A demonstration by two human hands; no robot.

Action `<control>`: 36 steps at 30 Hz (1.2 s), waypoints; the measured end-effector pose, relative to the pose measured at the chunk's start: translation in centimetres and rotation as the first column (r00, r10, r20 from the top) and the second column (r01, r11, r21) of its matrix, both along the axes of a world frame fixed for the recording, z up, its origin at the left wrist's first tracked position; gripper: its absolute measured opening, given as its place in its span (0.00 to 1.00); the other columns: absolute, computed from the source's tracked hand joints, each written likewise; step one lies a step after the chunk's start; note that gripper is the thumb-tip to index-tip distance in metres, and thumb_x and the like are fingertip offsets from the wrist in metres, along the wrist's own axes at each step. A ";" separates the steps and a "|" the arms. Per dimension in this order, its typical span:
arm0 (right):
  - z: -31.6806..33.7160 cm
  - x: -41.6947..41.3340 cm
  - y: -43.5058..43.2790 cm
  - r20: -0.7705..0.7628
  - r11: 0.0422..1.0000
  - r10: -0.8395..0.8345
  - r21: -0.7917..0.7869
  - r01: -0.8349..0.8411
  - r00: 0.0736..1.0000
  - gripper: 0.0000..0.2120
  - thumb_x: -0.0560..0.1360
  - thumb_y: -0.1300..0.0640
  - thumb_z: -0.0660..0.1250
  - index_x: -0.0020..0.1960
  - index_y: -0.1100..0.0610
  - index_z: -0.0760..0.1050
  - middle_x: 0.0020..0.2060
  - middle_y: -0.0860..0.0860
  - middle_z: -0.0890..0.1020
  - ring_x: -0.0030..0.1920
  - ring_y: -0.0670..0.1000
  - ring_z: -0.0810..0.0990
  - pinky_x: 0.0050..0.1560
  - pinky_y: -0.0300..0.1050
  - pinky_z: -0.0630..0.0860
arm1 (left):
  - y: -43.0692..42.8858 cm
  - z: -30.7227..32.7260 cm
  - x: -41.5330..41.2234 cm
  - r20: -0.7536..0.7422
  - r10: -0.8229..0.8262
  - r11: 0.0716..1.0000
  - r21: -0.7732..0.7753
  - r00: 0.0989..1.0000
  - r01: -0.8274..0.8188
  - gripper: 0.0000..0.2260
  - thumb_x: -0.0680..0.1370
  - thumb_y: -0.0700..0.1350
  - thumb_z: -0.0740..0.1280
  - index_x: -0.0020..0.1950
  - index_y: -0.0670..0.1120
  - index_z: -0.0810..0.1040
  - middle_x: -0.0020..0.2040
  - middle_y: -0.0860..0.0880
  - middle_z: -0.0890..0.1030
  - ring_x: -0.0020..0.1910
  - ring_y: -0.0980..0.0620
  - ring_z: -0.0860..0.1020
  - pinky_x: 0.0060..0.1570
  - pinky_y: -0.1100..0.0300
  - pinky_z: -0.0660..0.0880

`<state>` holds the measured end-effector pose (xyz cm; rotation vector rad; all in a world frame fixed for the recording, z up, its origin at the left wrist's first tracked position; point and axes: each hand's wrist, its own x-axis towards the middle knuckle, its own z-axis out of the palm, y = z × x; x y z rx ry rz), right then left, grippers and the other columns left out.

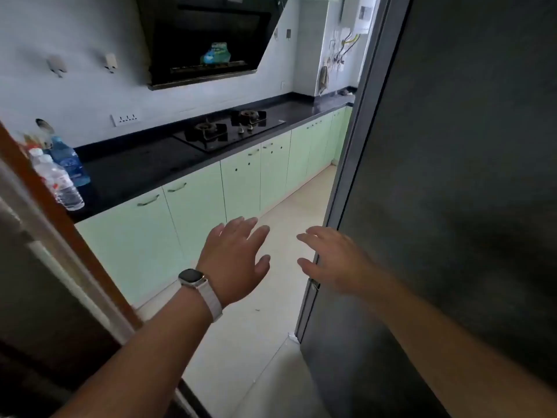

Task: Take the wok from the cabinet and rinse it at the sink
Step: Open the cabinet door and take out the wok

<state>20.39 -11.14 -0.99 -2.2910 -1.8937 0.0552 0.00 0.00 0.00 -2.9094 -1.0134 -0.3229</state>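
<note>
I stand in a kitchen doorway. My left hand (233, 260), with a white watch on the wrist, is stretched forward, fingers spread, holding nothing. My right hand (331, 260) is also open and empty, hovering at the edge of a dark sliding door (452, 176). Pale green base cabinets (241, 176) with closed doors run under a black countertop (135, 167) along the left wall. No wok is visible. No sink is visible either.
A two-burner gas hob (229, 128) is set into the countertop under a black range hood (208, 37). Plastic water bottles (60, 176) stand at the counter's near end. A brown door frame (60, 224) borders the left. A light tiled floor (271, 327) leads ahead.
</note>
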 end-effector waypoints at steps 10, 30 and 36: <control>-2.2 6.6 7.9 -0.072 0.997 0.079 0.030 -0.077 0.994 0.27 0.80 0.40 0.58 0.76 0.49 0.65 0.75 0.49 0.69 0.73 0.52 0.67 0.68 0.51 0.66 | 5.6 -1.3 5.9 -0.024 0.130 0.991 -0.028 0.991 -0.131 0.26 0.81 0.57 0.61 0.77 0.51 0.67 0.78 0.48 0.68 0.77 0.45 0.64 0.72 0.50 0.60; -5.3 11.8 22.1 -0.246 0.986 0.164 0.068 -0.152 0.955 0.25 0.80 0.41 0.60 0.75 0.48 0.66 0.70 0.47 0.73 0.70 0.52 0.69 0.65 0.49 0.68 | 18.8 -4.3 10.0 -0.021 0.250 0.959 -0.136 0.968 -0.250 0.26 0.81 0.56 0.63 0.78 0.50 0.68 0.77 0.48 0.69 0.76 0.48 0.65 0.72 0.52 0.64; -6.5 12.6 29.6 -0.225 0.986 0.163 0.060 -0.153 0.961 0.26 0.79 0.41 0.60 0.74 0.48 0.66 0.70 0.47 0.74 0.69 0.53 0.70 0.65 0.50 0.69 | 26.4 -6.6 11.5 -0.057 0.235 0.956 -0.166 0.970 -0.241 0.26 0.81 0.56 0.62 0.78 0.50 0.68 0.77 0.49 0.70 0.76 0.48 0.66 0.71 0.52 0.65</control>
